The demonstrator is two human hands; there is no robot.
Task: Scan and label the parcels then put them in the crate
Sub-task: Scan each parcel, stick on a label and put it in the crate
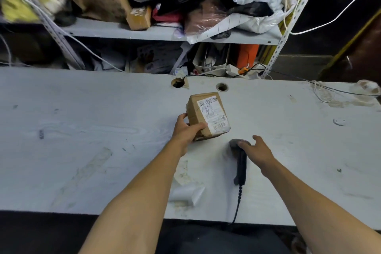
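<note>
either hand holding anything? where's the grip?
Left hand grips the parcel by its near-left lower corner. Right hand rests open on the scanner head, no grip yet.

Head-worn view, down over table (82, 109)

Parcel (208, 116): brown cardboard; white label (213, 115) with black print, barcode stripes and black scribble. Scanner (240, 161): black, grey head. Table (82, 130): pale grey-white, faint woodgrain, smudged.
</note>
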